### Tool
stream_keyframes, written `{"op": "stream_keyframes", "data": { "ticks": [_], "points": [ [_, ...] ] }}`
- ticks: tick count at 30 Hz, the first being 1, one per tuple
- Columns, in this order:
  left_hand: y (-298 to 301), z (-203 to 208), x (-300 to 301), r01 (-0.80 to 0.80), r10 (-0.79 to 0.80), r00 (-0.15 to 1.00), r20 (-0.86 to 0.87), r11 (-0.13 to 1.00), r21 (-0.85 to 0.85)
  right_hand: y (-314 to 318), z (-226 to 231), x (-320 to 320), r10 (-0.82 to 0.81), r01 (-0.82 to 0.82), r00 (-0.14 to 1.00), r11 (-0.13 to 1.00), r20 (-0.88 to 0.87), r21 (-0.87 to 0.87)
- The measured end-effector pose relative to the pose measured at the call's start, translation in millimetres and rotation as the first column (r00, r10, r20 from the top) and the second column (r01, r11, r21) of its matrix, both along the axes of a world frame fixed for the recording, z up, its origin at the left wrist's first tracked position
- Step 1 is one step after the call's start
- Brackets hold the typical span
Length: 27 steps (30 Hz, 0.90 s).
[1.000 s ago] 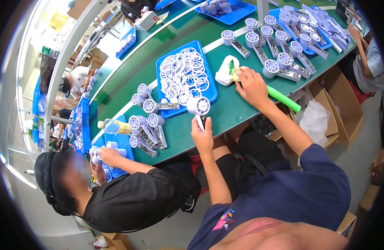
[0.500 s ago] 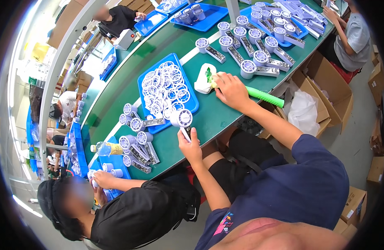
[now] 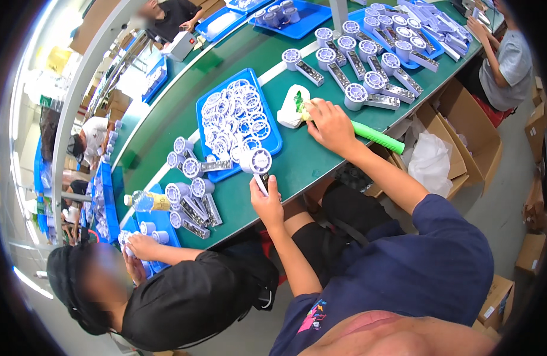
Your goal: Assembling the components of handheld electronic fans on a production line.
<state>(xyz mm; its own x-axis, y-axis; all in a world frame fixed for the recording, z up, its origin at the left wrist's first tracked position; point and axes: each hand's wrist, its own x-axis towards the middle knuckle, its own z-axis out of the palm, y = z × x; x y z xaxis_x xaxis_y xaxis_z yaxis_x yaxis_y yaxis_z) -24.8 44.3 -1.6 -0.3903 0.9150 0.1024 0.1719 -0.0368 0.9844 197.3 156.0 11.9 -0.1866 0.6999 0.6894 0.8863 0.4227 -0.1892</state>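
Note:
In my left hand (image 3: 267, 203) is a lilac handheld fan (image 3: 258, 161), gripped by its handle with the round head tipped up. The fan's head is by the near edge of a blue tray (image 3: 276, 134) full of white ring-shaped covers (image 3: 232, 115). My right hand (image 3: 333, 127) is closed around a mallet with a ribbed green handle (image 3: 377, 137) and a head wrapped in white material (image 3: 293, 105). The wrapped head lies low over the green table, right of the tray and apart from the fan. My fingers hide the part they grip.
More fans with exposed circuit boards lie right of me (image 3: 368, 83) and left (image 3: 193, 199). A clear bottle (image 3: 146, 200) stands near the co-worker in black (image 3: 184, 302) at my left. Open cardboard boxes (image 3: 472, 130) stand beyond the table's right edge.
The view has shifted slightly. The fan's head has turned a little in my left hand, showing more of its side. My right hand keeps its grip near the mallet's head.

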Motion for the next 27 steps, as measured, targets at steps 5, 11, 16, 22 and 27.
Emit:
{"op": "stream_keyframes", "data": {
  "ticks": [5,11,16,22,27],
  "points": [
    [1.2,7.9,4.0,0.003,-0.003,1.0,0.019,1.0,0.007,0.1,-1.9,2.2,0.017,-0.019,0.999,0.999,-0.042,-0.037],
    [-0.3,3.8,-0.1,-0.012,0.012,0.999,0.048,1.0,-0.002,-0.2,0.2,2.9,0.094,-0.077,0.981,0.992,-0.17,0.104],
    [0.1,4.9,-0.6,0.017,-0.019,0.995,0.096,1.0,0.023,-0.4,1.5,5.5,0.209,-0.162,0.949,0.965,-0.236,0.205],
    [2.9,1.5,-4.4,0.042,-0.057,0.967,0.247,0.997,0.065,-14.7,7.0,2.9,0.274,-0.216,0.93,0.946,-0.244,0.24],
    [11.8,-1.8,3.5,0.038,-0.192,0.8,0.568,0.962,0.272,-80.3,36.0,-44.7,0.424,-0.628,0.745,0.706,-0.515,-0.327]
  ]
}}
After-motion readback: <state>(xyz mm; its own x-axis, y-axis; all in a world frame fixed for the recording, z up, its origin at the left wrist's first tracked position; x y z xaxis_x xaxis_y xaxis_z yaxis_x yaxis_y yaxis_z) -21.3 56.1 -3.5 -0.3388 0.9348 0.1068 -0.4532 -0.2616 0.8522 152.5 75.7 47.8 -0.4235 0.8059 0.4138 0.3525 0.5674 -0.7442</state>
